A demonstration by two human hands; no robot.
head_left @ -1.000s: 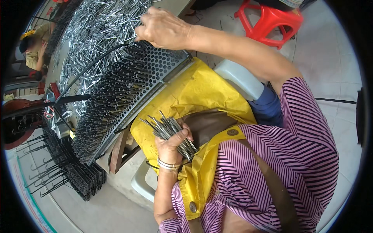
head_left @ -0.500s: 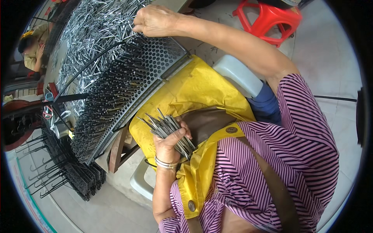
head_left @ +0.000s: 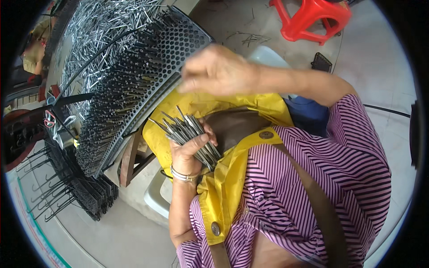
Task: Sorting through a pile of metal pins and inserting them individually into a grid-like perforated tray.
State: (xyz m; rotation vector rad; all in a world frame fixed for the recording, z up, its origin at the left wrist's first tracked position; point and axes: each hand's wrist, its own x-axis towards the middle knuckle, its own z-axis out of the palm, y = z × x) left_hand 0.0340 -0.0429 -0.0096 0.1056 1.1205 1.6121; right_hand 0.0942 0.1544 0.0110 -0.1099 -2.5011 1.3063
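My left hand is closed around a bundle of thin grey metal rods, held at my lap with their ends fanning out. My right hand is smeared by motion, in front of the near right edge of a tilted perforated metal plate. Its fingers look partly bent, but whether anything is between them is unclear. Dark rods stand packed in most of the plate's holes; the holes toward its right end have no rods. Behind the plate spreads a large heap of loose silver rods.
A yellow apron covers my lap. Black wire racks with hooks stand at lower left. A black bar reaches toward the plate, near scissors. A red stool and scattered rods are at upper right. Another person sits far left.
My right hand has left the plate's upper edge beside the heap and come down toward my lap. My left hand keeps the rod bundle, shifted slightly in view.
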